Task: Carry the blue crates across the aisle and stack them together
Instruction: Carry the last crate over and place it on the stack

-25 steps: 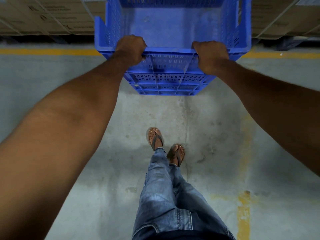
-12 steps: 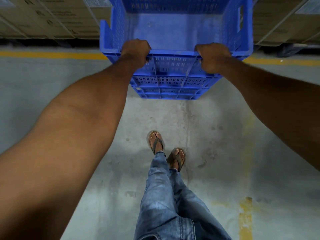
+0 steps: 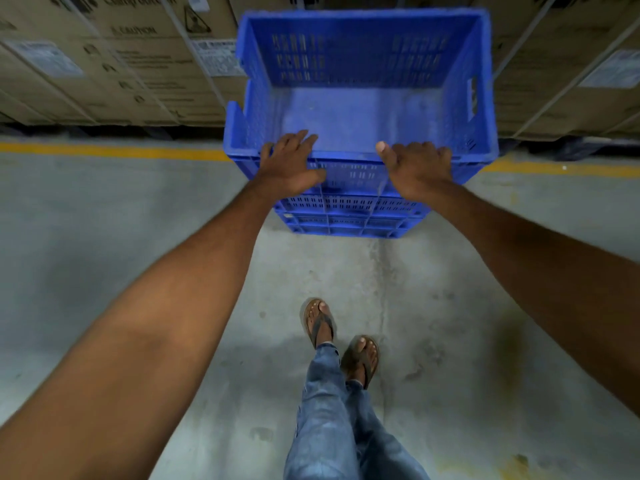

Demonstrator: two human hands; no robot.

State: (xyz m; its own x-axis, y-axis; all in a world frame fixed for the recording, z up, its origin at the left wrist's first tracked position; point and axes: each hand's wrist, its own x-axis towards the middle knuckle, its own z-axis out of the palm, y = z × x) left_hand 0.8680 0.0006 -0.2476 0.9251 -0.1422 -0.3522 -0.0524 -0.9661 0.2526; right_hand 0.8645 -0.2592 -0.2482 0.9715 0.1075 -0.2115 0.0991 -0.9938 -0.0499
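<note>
Upper centre of frame: top crate (image 3: 360,112) sits nested on a stack (image 3: 346,216) of blue crates on the floor (image 3: 104,220), beside the yellow line (image 3: 114,150) and boxes (image 3: 121,57). Left hand (image 3: 291,166) and right hand (image 3: 415,168) rest spread on the near rim, fingers loose, gripping nothing. Judged step: release after stacking. Next move likely calls for lifting both hands clear and turning back for another crate.
</note>
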